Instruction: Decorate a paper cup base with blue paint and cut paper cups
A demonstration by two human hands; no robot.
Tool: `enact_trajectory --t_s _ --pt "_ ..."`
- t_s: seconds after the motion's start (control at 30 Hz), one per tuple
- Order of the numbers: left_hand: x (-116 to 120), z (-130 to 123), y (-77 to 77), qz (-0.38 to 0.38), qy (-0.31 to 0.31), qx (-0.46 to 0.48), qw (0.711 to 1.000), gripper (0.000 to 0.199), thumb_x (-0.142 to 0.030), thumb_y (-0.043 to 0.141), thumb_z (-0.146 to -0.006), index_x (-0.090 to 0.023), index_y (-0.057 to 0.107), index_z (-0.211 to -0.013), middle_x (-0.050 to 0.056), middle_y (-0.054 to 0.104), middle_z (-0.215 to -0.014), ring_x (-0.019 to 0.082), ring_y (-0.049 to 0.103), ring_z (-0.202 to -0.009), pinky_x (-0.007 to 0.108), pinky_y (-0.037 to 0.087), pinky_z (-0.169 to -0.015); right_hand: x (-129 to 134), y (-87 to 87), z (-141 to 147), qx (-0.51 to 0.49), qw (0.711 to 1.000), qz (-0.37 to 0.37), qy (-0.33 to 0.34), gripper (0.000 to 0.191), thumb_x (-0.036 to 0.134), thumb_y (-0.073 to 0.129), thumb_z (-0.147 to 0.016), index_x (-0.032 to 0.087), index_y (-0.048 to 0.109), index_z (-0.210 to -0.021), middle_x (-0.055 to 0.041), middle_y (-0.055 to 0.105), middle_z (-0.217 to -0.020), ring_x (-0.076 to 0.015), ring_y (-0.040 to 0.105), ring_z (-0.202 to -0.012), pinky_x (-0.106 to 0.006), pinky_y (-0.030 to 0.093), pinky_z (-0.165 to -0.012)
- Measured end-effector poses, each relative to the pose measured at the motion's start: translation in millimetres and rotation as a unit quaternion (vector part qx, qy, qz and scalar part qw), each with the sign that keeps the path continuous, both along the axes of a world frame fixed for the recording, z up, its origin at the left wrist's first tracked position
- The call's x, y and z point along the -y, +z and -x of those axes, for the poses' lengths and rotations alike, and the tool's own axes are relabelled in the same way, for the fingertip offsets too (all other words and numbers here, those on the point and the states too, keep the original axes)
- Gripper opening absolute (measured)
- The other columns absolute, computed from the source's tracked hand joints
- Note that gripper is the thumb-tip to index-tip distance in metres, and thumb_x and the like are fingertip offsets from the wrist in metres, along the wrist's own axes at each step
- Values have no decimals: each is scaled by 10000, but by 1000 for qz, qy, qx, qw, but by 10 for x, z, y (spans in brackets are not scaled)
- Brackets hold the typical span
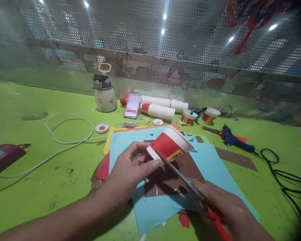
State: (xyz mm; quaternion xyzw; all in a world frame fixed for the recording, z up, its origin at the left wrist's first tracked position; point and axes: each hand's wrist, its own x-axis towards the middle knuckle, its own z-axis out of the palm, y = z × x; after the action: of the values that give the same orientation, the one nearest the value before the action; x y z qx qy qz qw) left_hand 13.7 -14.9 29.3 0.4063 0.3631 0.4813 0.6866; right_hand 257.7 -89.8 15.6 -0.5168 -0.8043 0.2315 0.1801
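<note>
A red and white paper cup (169, 142) is gripped by its narrower end in my left hand (135, 165), thumb below and fingers behind, and it tilts to the upper right. My right hand (223, 207) is closed around the orange-red handles of a pair of scissors (183, 177). The blades point up and left, and their tips meet the cup's lower edge by my left thumb. Beneath both hands lie a dark brown paper sheet (155, 187) and light blue paper (145, 217), scattered with small white scraps.
A blue glue gun (237, 140) with a black cord lies at the right. Behind are stacked paper cups (160, 112), two short cups (210, 115), a phone (132, 105) and a bottle (105, 93). A white cable (65, 154) crosses the left side of the green table (65, 201).
</note>
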Motion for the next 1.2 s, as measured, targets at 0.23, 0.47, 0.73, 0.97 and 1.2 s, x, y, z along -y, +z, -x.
enact_trajectory --t_s 0.23,0.47,0.73,0.97,1.2 --pt "23 26 66 9 -19 12 1000 293 -304 775 -813 -184 620 -1029 56 743 -962 189 708 -901 312 521 -850 1 32 51 -27 1000 -7 -11 417 334 581 -941 322 559 -1357 -25 717 -1093 -185 688 -898 -278 567 -771" --pt "-33 41 27 -1 20 -12 1000 403 -309 825 -751 -165 595 -1049 50 725 -957 163 712 -755 309 555 -765 -27 28 13 -37 999 11 -8 418 364 592 -934 313 582 -1349 -52 726 -1087 -224 695 -937 -322 572 -825" --pt "-9 4 7 -21 23 -16 999 415 -298 828 -735 -176 591 -1053 57 742 -895 173 702 -763 290 542 -720 -79 11 -58 -71 996 12 55 552 280 576 -921 351 454 -1455 -54 646 -1337 -277 643 -1160 -363 561 -900" --pt "-12 -31 -50 -51 39 25 998 385 -253 838 -722 -187 614 -1028 48 719 -970 172 700 -835 284 550 -747 -72 5 -17 -89 994 37 42 526 284 562 -949 417 442 -1443 -7 653 -1320 -222 660 -1089 -319 552 -879" --pt "9 -33 -7 -28 51 32 998 401 -231 850 -701 -183 600 -1010 41 715 -951 171 715 -800 270 554 -708 -39 -28 9 -88 996 23 12 438 315 508 -968 337 522 -1404 -53 703 -1198 -215 686 -943 -304 560 -775"
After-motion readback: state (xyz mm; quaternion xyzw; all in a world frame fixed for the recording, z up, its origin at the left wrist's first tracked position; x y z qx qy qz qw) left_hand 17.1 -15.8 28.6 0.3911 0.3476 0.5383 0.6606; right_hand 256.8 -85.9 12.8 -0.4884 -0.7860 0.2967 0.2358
